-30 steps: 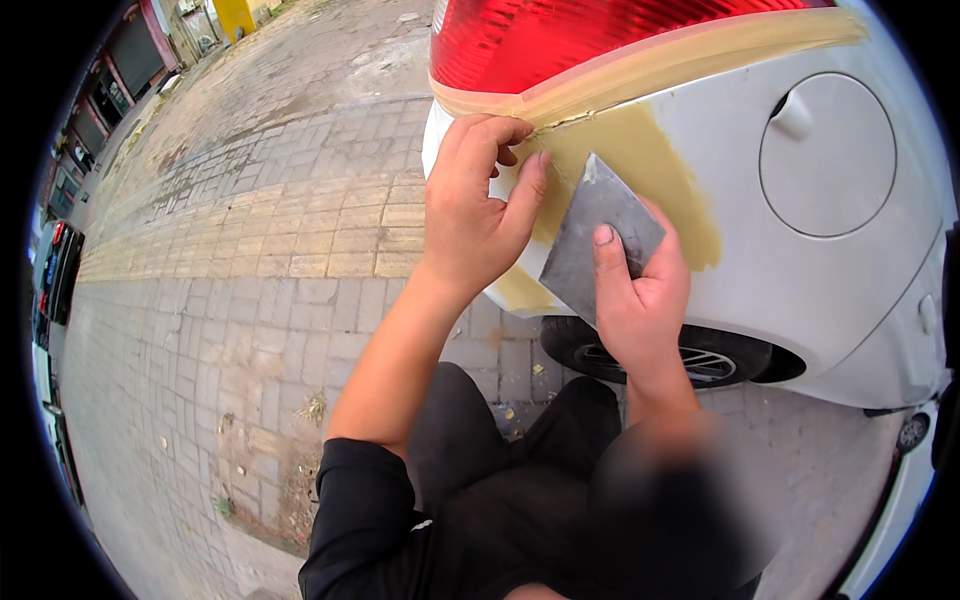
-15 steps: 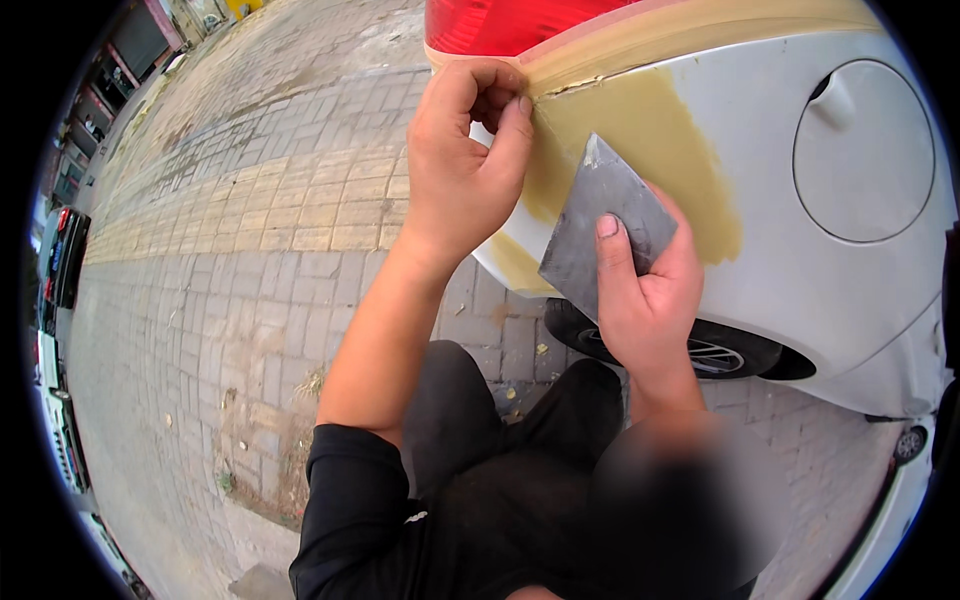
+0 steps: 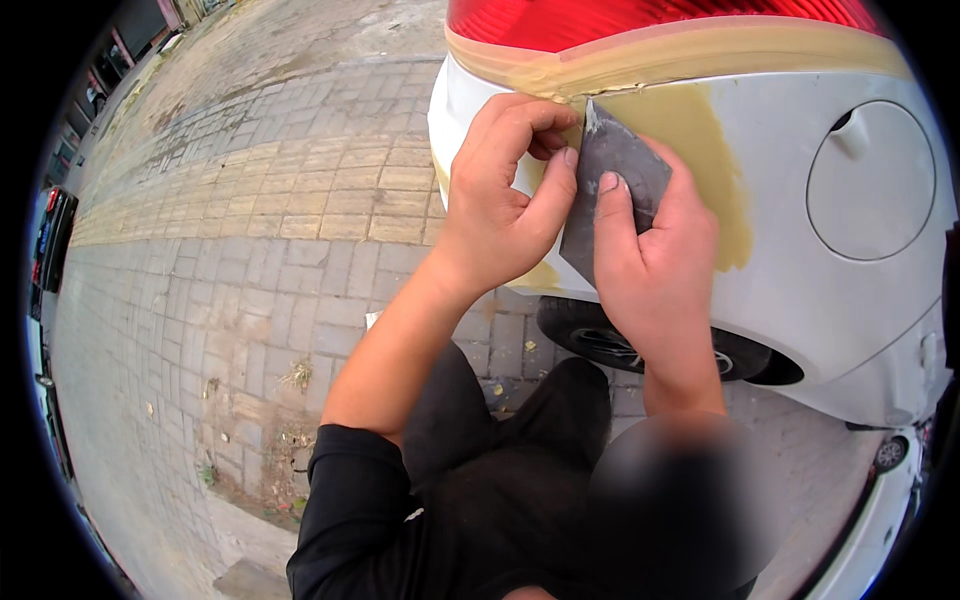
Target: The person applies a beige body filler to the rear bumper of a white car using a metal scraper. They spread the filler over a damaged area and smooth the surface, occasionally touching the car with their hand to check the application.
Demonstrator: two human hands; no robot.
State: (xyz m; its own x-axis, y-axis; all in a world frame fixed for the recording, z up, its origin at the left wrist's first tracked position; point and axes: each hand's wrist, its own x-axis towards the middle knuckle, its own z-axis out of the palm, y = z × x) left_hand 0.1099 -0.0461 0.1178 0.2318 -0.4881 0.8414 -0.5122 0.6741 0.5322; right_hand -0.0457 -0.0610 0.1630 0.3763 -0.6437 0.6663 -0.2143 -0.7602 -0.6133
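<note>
My right hand [image 3: 660, 250] grips a flat grey putty spreader [image 3: 607, 145], thumb on its face and fingers behind it. Pale residue marks the spreader's upper corner, which points up toward the panel seam. Close on its left is my left hand [image 3: 508, 195], its thumb and fingers curled together; what they pinch, if anything, is hidden. Both hands are in front of a silver-white car's rear side panel [image 3: 775, 130]. A mustard-coloured filler patch [image 3: 715, 170] covers part of that panel, with the spreader and hands hiding some of it. Masking tape [image 3: 700, 50] borders the red tail light [image 3: 620, 20] above.
A round fuel flap [image 3: 870, 180] lies right of the patch. Below the panel is the car's rear wheel [image 3: 580, 335], near my knees. Paving bricks [image 3: 300, 290] stretch off to the left, with a parked dark car [image 3: 52, 240] at the far left.
My left hand has shifted right, close to the spreader. The spreader has turned more upright and its corner is higher, near the seam. The view has moved, so more of the tail light shows.
</note>
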